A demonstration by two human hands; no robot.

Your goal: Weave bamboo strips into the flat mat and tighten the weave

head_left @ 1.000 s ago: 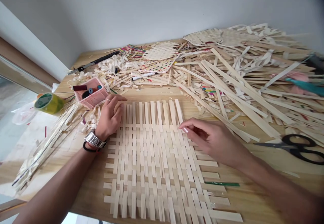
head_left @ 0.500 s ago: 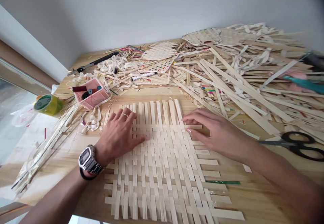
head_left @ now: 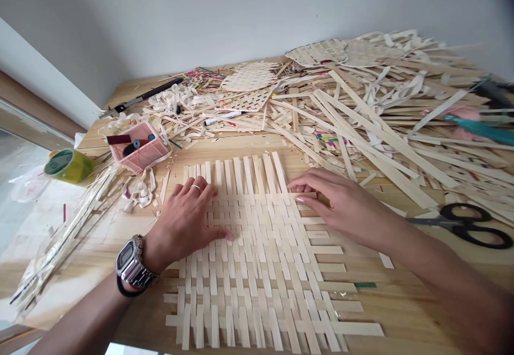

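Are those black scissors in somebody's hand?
No, the scissors lie on the table, while the left hand rests on the woven mat and the right hand is at its right edge.

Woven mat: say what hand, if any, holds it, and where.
The right hand is at the right end of the farthest cross strip; whether it pinches that cannot be told. The left hand lies palm down on the mat, gripping nothing.

A pink basket [head_left: 149, 156] stands between yellow tape [head_left: 81, 167] and a white marker [head_left: 225, 117].
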